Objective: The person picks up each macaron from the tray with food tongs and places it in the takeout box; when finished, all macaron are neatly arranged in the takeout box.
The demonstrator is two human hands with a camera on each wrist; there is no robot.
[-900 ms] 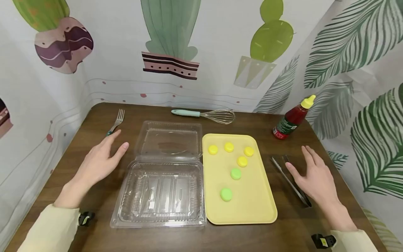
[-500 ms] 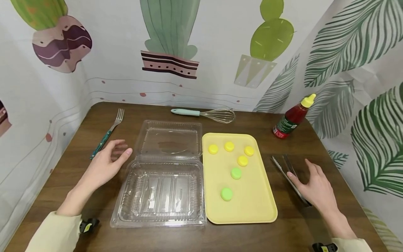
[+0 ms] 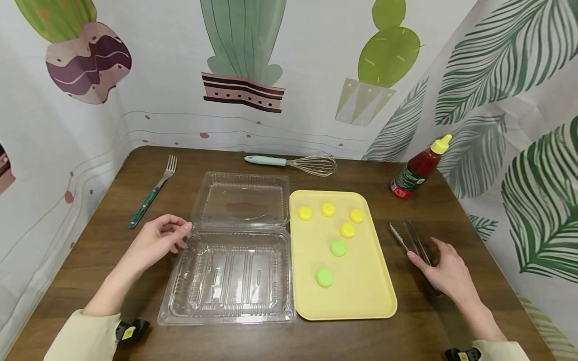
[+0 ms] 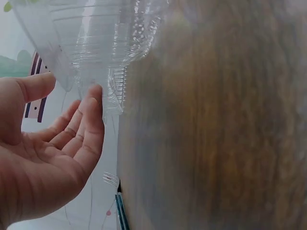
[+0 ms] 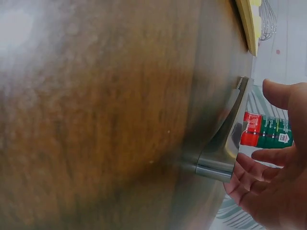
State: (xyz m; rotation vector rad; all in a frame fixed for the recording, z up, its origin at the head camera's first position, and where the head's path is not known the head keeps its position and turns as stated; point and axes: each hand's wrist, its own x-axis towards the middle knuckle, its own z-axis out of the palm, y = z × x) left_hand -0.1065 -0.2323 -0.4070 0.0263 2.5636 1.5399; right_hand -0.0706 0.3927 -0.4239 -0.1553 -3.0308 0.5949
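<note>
Dark wood table [image 3: 226, 343], printed cactus-and-leaf cloth [image 3: 167, 75] behind. Between the hands: hinged clear plastic clamshell container [image 3: 230, 276], lid laid back, and just right of it a yellow tray [image 3: 356, 298] holding four round yellow pieces [image 3: 347, 230] and two light-green ones [image 3: 324, 277]. Whisk [image 3: 268, 161] with mint handle along the far edge; fork [image 3: 152, 194] with teal handle beyond the left hand [image 3: 155, 241]. Red sauce bottle [image 3: 417, 173], yellow nozzle cap, stands at far right, beyond the metal tongs [image 3: 418, 242]. Bottle label is green with a red lower band; print too small to read. Wrist straps carry yellow tags. Left hand is at the container's left edge near the hinge, fingers loosely bent, thumb apart from them; can't tell if it touches. Right hand [image 3: 451, 273] is over the tongs, right of the tray, thumb spread from relaxed fingers, arms of the tongs apart; contact unclear.
</note>
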